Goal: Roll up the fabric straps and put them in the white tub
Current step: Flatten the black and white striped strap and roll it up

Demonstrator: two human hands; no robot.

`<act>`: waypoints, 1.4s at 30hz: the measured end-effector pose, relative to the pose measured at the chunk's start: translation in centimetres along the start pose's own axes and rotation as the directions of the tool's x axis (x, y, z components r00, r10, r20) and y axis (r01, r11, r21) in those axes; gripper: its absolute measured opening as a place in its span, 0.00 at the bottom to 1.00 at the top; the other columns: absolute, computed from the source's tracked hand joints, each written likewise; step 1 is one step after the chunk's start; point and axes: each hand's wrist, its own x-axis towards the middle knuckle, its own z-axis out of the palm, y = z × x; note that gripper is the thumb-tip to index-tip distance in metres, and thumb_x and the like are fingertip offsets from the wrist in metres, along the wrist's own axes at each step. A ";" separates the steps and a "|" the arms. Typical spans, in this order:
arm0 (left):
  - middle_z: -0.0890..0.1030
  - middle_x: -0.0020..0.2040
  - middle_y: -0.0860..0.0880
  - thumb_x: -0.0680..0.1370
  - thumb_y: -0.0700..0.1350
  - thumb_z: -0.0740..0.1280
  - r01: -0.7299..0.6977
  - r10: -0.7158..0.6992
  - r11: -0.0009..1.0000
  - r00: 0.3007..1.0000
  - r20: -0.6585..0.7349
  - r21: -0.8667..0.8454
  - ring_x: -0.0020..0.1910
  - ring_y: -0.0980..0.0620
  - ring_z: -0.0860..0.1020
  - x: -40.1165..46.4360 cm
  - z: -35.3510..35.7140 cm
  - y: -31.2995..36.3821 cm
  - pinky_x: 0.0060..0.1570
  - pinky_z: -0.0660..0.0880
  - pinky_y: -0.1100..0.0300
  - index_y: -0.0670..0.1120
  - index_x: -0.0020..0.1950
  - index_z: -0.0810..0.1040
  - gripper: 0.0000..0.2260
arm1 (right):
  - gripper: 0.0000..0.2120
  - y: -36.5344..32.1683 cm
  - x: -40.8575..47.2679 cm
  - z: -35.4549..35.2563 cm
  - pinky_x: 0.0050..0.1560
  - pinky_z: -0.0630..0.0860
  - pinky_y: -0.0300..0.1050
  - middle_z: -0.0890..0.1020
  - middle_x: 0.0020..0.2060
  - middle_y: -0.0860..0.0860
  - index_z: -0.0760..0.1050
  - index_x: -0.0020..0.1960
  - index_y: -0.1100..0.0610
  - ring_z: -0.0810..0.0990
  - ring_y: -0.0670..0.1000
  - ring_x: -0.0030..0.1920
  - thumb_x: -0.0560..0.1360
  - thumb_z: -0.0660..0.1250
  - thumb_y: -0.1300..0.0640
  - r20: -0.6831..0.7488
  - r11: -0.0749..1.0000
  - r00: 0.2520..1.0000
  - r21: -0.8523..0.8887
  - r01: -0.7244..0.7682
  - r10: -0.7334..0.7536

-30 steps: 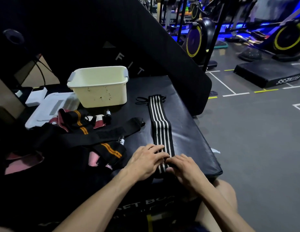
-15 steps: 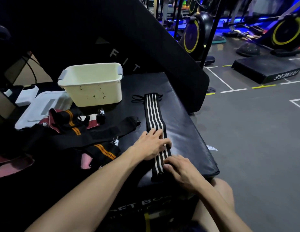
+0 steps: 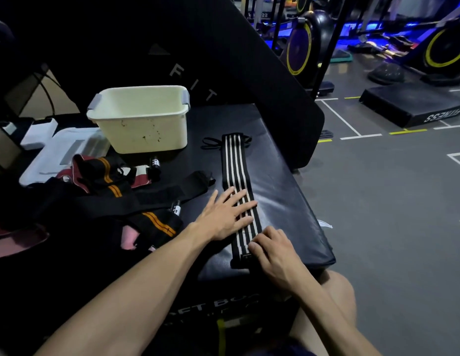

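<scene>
at the counter's left edge, a heap of black wraps with orange stripes (image 3: 105,199) is lying tangled, still unrolled. behind it, toward the far edge, the white tub (image 3: 141,119) is standing with no rolled strap showing inside. the left hand (image 3: 223,214) is pressing flat, fingers straight and spread, on the black strap with white stripes (image 3: 236,176), which is stretching from the far edge to the near edge. the right hand (image 3: 272,253) is pinching its near end with curled fingers. it looks light, soft and limp, so rolling should probably start from that near end, kept tight.
</scene>
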 end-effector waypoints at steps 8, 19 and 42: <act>0.55 0.83 0.58 0.77 0.71 0.62 0.031 -0.032 0.999 0.994 0.105 0.012 0.80 0.50 0.53 1.9 -3.4 -0.2 0.75 0.53 0.44 0.55 0.83 0.57 0.39 | 0.15 0.0 1.3 -1.2 0.52 0.71 0.49 0.74 0.41 0.46 0.81 0.46 0.53 0.73 0.49 0.45 0.81 0.63 0.44 0.048 0.988 0.997 0.139 -0.065 0.059; 0.59 0.81 0.53 0.79 0.65 0.65 0.030 -0.027 0.999 0.990 0.138 -0.026 0.76 0.43 0.57 1.9 -4.1 1.0 0.72 0.60 0.35 0.67 0.75 0.66 0.25 | 0.03 -1.3 1.4 0.3 0.37 0.65 0.48 0.77 0.36 0.46 0.76 0.42 0.50 0.75 0.53 0.38 0.74 0.64 0.53 -0.376 0.984 0.916 -0.160 0.080 -0.136; 0.66 0.77 0.58 0.72 0.69 0.70 0.054 -0.056 0.984 0.998 -0.008 -0.169 0.77 0.50 0.58 0.3 -2.5 0.5 0.78 0.51 0.38 0.65 0.73 0.70 0.31 | 0.14 -2.2 2.9 -3.7 0.45 0.59 0.48 0.80 0.59 0.48 0.76 0.49 0.52 0.79 0.54 0.52 0.79 0.60 0.43 0.247 0.852 0.916 -0.350 0.388 -0.316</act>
